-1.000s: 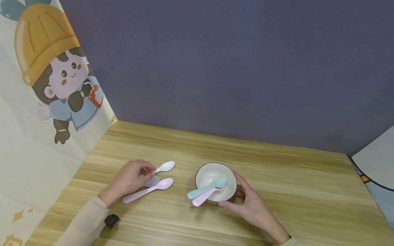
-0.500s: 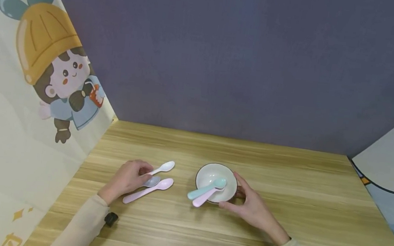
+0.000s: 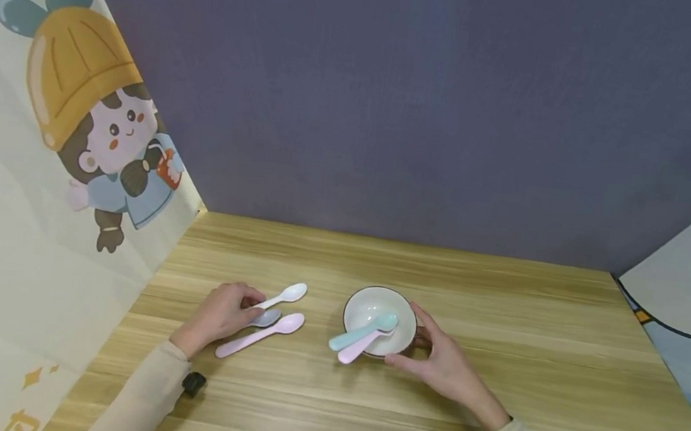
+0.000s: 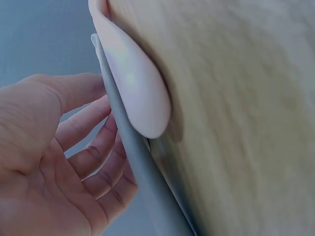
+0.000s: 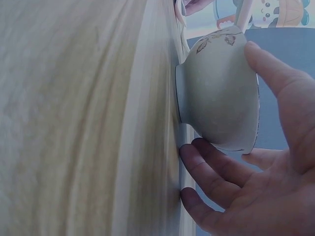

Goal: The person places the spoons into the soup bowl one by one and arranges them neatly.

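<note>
In the head view my left hand (image 3: 220,318) is low over the spoons at left. Thumb and forefinger pinch the handle of the white spoon (image 3: 292,293); its handle end is hidden under the hand. Below the thumb lies the grey spoon (image 3: 268,317), partly covered. Nearer me is a pink spoon (image 3: 260,335), whose handle end shows large in the left wrist view. My right hand (image 3: 446,368) holds the white bowl (image 3: 367,305), thumb and forefinger on its rim. A teal spoon (image 3: 354,335) and a lilac spoon (image 3: 358,349) lean in the bowl, handles over the near-left rim.
Everything stands on a wood-grain table (image 3: 502,297). A dark blue-grey panel (image 3: 396,107) rises at the back. Printed cartoon walls flank the left and right sides. The bowl's outside carries a brown flower print (image 5: 216,42).
My left hand has drawn back slightly to the left, so more of the white spoon's handle shows. The right hand, bowl and other spoons have hardly moved.
</note>
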